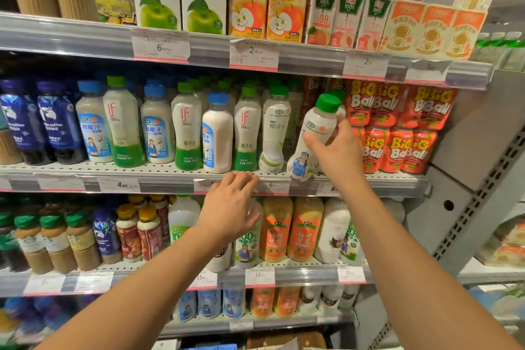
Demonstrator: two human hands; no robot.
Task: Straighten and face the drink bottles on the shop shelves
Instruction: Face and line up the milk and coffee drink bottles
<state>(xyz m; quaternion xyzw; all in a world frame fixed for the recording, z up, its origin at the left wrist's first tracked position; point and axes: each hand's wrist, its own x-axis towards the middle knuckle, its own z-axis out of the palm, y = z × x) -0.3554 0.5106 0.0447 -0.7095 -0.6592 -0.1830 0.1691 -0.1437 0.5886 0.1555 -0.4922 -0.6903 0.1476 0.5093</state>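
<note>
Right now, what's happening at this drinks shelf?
A person is tidying the middle shelf. Their right hand grips a tilted green-capped bottle near the shelf's front edge, beside the red Big Ball pouches. Their left hand rests on the price rail, holding nothing. The neighbouring bottles stand upright.

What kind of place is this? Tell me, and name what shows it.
Most likely the drinks aisle of a shop or supermarket. Tiered shelves carry price tags on their front rails, rows of identical coconut-drink bottles face outward, and juice cartons fill the top shelf.
</note>
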